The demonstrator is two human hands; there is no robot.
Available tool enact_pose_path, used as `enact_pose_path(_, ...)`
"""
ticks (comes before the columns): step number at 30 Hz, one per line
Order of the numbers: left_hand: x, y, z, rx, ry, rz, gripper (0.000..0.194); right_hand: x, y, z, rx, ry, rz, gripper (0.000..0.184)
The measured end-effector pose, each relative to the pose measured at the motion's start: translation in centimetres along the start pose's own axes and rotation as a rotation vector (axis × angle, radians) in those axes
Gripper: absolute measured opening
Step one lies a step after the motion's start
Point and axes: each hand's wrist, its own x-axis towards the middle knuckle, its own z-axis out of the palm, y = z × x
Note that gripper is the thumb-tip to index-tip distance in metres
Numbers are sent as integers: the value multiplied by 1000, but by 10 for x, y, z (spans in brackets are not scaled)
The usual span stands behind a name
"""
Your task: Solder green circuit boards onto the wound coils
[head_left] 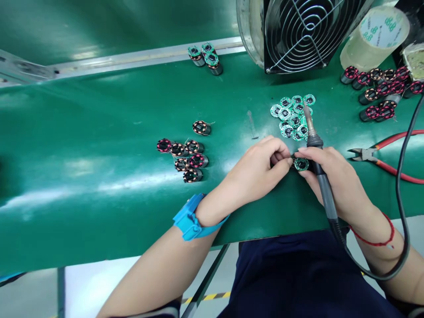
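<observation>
The round board (301, 164) lay near the front edge of the tabletop (99, 221), beside the pinched left hand (258, 170) and between finger and thumb of the right hand (342, 183), which gripped the soldering iron (326, 194) tip-forward.

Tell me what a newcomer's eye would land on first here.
Probably the big fan with its wire guard, at the top, right of centre. Then the bright blue wrist strap on the left arm, and the soldering iron in the right hand, its tip towards a cluster of round green circuit boards.
</observation>
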Motion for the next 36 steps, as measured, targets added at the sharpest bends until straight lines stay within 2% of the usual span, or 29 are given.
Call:
enact_pose_path(2, -3, -1, -4, 33, -81, 13, 2, 1, -1, 1, -41, 21, -1, 33)
enact_pose_path(5, -5, -3, -4, 71, -155, 64, 3, 2, -1, 3, -58, 40, -18, 38)
enact_pose_path(9, -5, -5, 1, 53, -97, 82, 9, 0, 1, 3, -17, 57, -42, 49)
enact_pose_path(19, -4, -3, 9, -76, -21, 120, 15, -1, 1, -2, -4, 16, -43, 43)
enact_pose_path(24, -3, -2, 14, -119, 8, 86, 14, -2, 0, -5, 29, 35, -55, 52)
enact_pose_path(30, -4, -1, 12, -126, 1, 62, 11, -7, 3, -6, 1, 94, -145, 48)
enact_pose_path(36, -5, -1, 12, -89, 20, 36, 13, -9, 6, -6, -48, 137, -117, 42)
